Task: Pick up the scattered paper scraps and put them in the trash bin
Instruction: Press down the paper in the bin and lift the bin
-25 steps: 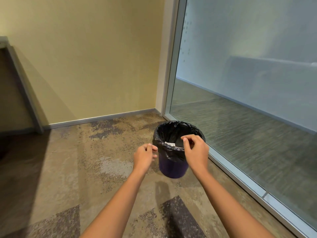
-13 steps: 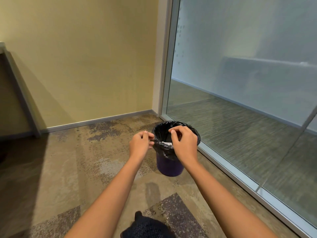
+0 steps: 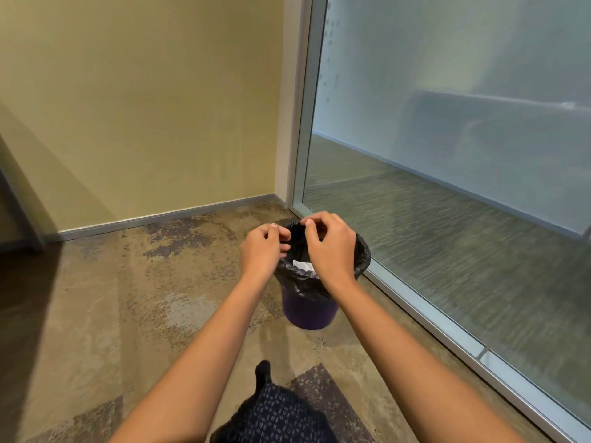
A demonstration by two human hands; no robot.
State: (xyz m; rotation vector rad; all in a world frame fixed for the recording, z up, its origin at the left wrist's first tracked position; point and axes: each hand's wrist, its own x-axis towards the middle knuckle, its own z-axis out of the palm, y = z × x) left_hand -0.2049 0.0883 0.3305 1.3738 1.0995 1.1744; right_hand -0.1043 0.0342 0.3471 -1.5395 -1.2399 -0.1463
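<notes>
Hovering both curled hands, left hand [image 3: 263, 251] and right hand [image 3: 332, 249], above the trash bin [image 3: 309, 310] mid-frame, contents unclear, you risk scraps drifting onto the floor [image 3: 128, 298]

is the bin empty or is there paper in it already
Not empty: a white paper scrap shows inside the black-lined trash bin. How full, cannot tell.

Even, soft indoor light; moderate brightness. Deep shadow is cast on the floor [image 3: 25, 314] at 9 o'clock. Hazy reflections are seen on the glass wall [image 3: 447, 123] at 2 o'clock. Wide-angle bending is noted at edges; slight softness overall.
</notes>
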